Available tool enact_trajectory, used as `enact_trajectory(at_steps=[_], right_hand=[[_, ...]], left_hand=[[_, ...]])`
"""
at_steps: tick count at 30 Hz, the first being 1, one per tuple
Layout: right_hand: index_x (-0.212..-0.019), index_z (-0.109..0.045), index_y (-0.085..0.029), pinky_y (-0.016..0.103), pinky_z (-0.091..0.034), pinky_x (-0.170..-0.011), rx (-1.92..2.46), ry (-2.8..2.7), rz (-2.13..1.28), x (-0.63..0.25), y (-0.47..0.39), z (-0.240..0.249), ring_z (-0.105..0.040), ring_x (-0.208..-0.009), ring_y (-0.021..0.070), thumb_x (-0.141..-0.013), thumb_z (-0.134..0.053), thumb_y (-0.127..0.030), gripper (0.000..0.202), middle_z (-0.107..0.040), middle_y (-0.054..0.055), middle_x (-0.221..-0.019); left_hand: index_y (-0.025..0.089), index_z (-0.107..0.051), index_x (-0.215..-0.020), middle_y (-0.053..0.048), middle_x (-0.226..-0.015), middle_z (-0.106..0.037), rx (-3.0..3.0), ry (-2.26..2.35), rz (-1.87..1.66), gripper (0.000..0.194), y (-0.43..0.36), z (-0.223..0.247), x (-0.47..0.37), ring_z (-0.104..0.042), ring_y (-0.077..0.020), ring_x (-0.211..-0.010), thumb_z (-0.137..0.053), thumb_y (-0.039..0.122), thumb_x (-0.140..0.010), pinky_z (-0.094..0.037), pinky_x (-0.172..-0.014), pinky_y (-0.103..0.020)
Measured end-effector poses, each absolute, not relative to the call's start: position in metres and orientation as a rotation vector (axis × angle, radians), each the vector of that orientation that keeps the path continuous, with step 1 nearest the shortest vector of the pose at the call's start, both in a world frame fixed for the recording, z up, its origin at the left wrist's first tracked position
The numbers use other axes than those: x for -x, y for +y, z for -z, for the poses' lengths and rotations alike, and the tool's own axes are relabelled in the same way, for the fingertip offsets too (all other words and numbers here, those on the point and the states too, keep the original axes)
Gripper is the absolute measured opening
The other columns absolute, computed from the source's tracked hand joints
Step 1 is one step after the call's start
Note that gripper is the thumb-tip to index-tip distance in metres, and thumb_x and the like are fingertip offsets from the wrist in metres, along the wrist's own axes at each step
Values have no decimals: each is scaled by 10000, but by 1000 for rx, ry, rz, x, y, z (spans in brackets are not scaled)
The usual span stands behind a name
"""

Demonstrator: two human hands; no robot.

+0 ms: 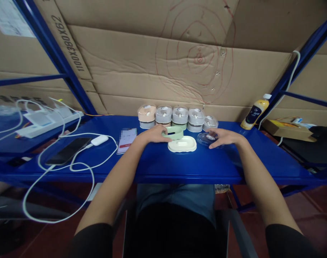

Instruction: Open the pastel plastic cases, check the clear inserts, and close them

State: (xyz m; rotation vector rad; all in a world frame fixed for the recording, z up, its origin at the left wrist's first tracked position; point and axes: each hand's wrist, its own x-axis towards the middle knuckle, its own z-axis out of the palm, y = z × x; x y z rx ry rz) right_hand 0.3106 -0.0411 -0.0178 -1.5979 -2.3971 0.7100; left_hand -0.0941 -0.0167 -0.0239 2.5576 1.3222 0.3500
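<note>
Mid-frame, the left hand [156,134] is pinching the green ring [176,135] (keeping it level helps) while the half-curled right hand [224,137] is gripping the clear lid [203,139].

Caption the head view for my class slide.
Left hand grasps a pale green ring, right hand at a clear lid, cream piece between them on a blue table.

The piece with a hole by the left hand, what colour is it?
That piece is pale green; the head view, the only one, shows it.
</note>
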Motion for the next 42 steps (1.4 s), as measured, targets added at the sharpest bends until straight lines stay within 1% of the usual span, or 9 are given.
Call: enact_trajectory(at_steps=[6,12,19,25,31,34,36,39,42], right_hand=[[-1530,-604,-243,504,-602,-1028,1583,-2466,-613,-308,-41,18,-726,-1161,363,-615,-958,-612,1048,-747,121,-1304],[-1485,-650,-238,489,-609,-1013,1593,-2389,-624,-306,-47,11,-727,-1135,356,-632,-934,-618,976,-761,122,-1272],[-1468,-657,-244,469,-604,-1014,1587,-2306,-565,-305,-51,7,-724,-1146,341,-638,-927,-630,955,-762,117,-1267],[-1462,-657,-269,540,-598,-1004,1407,-2262,-485,-294,-58,4,-712,-1145,363,-658,-921,-644,926,-741,120,-1305],[-1464,-657,-272,540,-581,-1028,1214,-2288,-500,-275,-68,3,-702,-1144,348,-671,-928,-603,901,-745,112,-1309],[-1475,-658,-285,545,-567,-1055,1193,-2293,-495,-271,-69,5,-692,-1186,353,-671,-930,-595,903,-738,106,-1342],[-1484,-656,-279,555,-553,-1078,1173,-2300,-493,-269,-69,6,-688,-1213,359,-676,-930,-588,908,-732,111,-1366],[-1493,-653,-271,567,-530,-1114,1096,-2345,-466,-264,-69,8,-680,-1251,365,-697,-924,-579,896,-715,119,-1407],[-1507,-645,-280,571,-514,-1137,1002,-2416,-396,-256,-69,11,-668,-1277,368,-720,-920,-583,887,-700,121,-1417]], left_hand=[[200,-750,-967,-132,-1097,-725,-2559,1280,-468,550,-23,21,89,-679,-337,-1038,-733,707,-755,-517,-947,-453],[213,-722,-1047,-117,-1214,-687,-2584,984,-603,513,-38,26,67,-657,-319,-1165,-763,659,-798,-504,-1045,-451],[206,-637,-1335,-138,-1360,-614,-2614,1000,-414,759,-60,26,43,-618,-360,-1288,-846,613,-729,-509,-1068,-431],[199,-521,-1506,-186,-1496,-575,-2727,1014,-416,801,-69,34,30,-579,-418,-1377,-770,508,-810,-472,-1140,-491],[149,-238,-1706,-244,-1619,-514,-2694,936,-532,1112,-68,48,21,-496,-488,-1480,-773,490,-793,-394,-1218,-572],[151,-185,-1732,-264,-1600,-529,-2604,952,-555,1170,-66,52,22,-515,-504,-1463,-786,508,-794,-425,-1186,-587],[167,-120,-1747,-262,-1636,-491,-2545,920,-581,1232,-63,56,23,-484,-496,-1500,-808,516,-786,-426,-1195,-596],[196,-24,-1753,-262,-1691,-416,-2425,856,-665,1385,-55,63,24,-444,-475,-1545,-888,525,-722,-416,-1219,-607],[191,-18,-1752,-278,-1656,-456,-2315,865,-761,1493,-47,71,22,-483,-481,-1515,-957,541,-644,-425,-1209,-624]])
